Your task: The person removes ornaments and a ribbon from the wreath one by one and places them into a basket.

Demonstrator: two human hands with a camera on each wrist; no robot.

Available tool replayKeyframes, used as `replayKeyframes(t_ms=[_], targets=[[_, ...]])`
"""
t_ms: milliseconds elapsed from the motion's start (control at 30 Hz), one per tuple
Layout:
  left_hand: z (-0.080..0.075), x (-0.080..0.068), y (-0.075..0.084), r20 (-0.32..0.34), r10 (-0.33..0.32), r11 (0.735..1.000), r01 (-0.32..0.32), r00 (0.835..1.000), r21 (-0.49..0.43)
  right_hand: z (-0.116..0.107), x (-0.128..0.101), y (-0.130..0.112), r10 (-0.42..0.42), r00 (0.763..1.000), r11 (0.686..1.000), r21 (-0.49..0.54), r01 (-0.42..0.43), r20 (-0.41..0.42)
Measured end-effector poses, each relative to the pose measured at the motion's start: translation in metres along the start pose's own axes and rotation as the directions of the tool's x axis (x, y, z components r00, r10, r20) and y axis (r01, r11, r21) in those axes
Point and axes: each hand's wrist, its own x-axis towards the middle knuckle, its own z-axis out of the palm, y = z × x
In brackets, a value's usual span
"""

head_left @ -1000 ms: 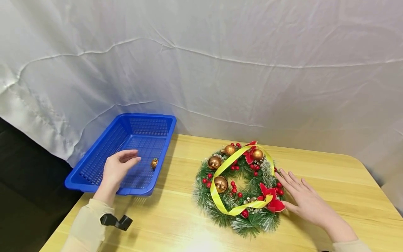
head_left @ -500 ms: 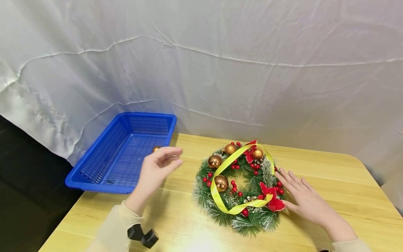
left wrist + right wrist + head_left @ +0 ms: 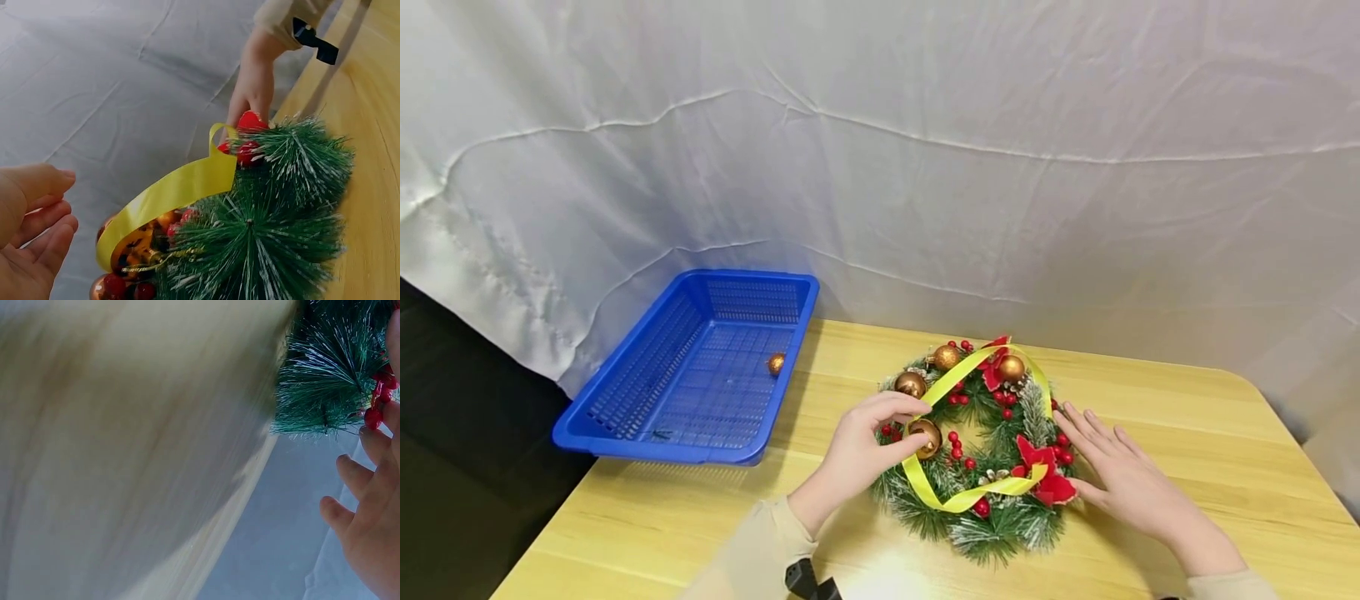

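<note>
One gold bauble (image 3: 775,363) lies in the blue basket (image 3: 625,425); her left hand (image 3: 865,446) pinches another on the wreath (image 3: 1000,525), right hand (image 3: 1123,483) flat, fingers spread.

Staged recording setup, not a lived-in room. Wrinkled white fabric backdrop (image 3: 925,167) hangs behind and covers everything from 9 to 3 o'clock. Light wooden table (image 3: 1187,417) with rounded corner in front of it. Dark unlit gap at 8 o'clock beyond the cloth edge. Props only: blue plastic basket (image 3: 625,392) at 10 o'clock, Christmas wreath (image 3: 992,500) at centre.
</note>
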Motion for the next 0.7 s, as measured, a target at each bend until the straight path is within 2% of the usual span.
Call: replayKeyframes(t_ms=[333, 700], targets=[[0.0077, 0.0018, -0.003, 0.104, -0.011, 0.984, -0.008, 0.995, 0.18, 0.0024, -0.0004, 0.0001, -0.008, 1.0, 1.0, 0.003, 0.008, -0.012], [0.006, -0.0021, -0.008, 0.166, -0.038, 0.961, -0.009, 0.985, 0.275, 0.003, 0.0004, 0.0003, -0.013, 1.0, 1.0, 0.012, 0.013, -0.02]])
